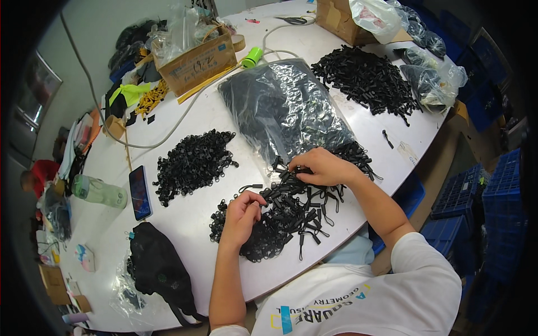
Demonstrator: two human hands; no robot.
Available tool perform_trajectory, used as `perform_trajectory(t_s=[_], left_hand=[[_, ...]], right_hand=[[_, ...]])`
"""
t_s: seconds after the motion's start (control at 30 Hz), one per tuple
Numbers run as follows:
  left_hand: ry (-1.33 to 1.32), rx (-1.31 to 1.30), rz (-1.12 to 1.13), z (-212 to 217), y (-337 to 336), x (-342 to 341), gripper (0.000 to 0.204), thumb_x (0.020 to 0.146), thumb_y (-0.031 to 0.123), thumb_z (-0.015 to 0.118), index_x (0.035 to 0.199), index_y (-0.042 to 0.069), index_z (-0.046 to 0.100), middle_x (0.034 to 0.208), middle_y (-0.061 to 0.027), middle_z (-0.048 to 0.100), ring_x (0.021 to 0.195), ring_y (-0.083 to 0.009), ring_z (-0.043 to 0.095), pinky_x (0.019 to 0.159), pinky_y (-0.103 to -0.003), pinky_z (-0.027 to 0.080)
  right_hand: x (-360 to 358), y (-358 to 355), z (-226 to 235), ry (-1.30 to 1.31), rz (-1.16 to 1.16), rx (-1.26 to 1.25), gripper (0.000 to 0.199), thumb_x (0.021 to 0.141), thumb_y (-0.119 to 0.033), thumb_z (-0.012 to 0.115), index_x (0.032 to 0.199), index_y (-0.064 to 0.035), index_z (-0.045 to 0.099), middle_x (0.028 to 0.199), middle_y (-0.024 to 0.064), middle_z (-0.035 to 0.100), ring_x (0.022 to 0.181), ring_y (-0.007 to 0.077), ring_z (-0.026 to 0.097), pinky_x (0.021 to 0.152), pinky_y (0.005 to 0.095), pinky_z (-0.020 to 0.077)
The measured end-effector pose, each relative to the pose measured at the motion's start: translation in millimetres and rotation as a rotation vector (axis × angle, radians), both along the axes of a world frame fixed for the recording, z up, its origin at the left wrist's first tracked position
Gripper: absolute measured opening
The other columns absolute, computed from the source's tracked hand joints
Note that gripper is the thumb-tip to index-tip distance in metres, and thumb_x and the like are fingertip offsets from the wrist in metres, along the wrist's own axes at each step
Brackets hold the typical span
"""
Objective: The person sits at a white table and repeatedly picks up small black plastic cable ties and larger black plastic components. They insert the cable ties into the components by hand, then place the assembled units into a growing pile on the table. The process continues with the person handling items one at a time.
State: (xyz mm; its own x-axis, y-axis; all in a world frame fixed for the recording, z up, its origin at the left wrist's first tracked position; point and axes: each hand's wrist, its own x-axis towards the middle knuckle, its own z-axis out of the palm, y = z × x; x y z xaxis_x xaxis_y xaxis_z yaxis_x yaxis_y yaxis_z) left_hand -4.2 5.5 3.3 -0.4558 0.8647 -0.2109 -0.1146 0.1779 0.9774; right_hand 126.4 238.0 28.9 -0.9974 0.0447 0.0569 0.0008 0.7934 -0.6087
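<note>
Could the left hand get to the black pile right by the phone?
Probably yes. Mostly bare white table separates the left hand from that black pile, so nothing tall seems to block it.

Near the front edge of the surface (pixel 190 229), your right hand (pixel 320 167) touches a heap of looped black pulls (pixel 288 215); your left hand (pixel 242 217) curls over it.

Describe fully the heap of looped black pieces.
The heap of looped black pieces is a loose tangle on the white table. Pieces have slender, plastic-looking bodies and thin cord-like loops, pointing every way; a few stray toward the near edge. It meets the clear bag beyond and smaller black pieces at lower left. The right hand is at its far part; any grip is unclear.
</note>
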Motion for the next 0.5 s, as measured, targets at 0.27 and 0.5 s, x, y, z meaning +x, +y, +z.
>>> perform_trajectory(t_s=[0.27,0.5], left_hand=[[0.109,-0.060,-0.021,1,2,2,0.017,0.091,0.012,0.053,0.097,0.000,0.064,0.060,0.0013,0.057,0.049,-0.0028,0.042,0.046,-0.018,0.031],[0.113,-0.038,-0.026,1,-1,1,0.018,0.090,0.012,0.055,0.098,-0.001,0.065,0.056,0.0021,0.054,0.048,-0.0024,0.043,0.045,-0.018,0.030]], right_hand=[[1,2,-4,0.007,0.012,0.008,0.017,0.080,-0.014,0.060,0.093,-0.0036,0.062,0.074,0.0146,0.062,0.073,0.0329,0.060,0.066,0.0418,0.0457],[-3,-1,-10,0.096,0.040,-0.021,0.014,0.083,-0.015,0.059,0.085,-0.0023,0.063,0.073,0.0138,0.062,0.072,0.0339,0.060,0.065,0.0418,0.0453]])
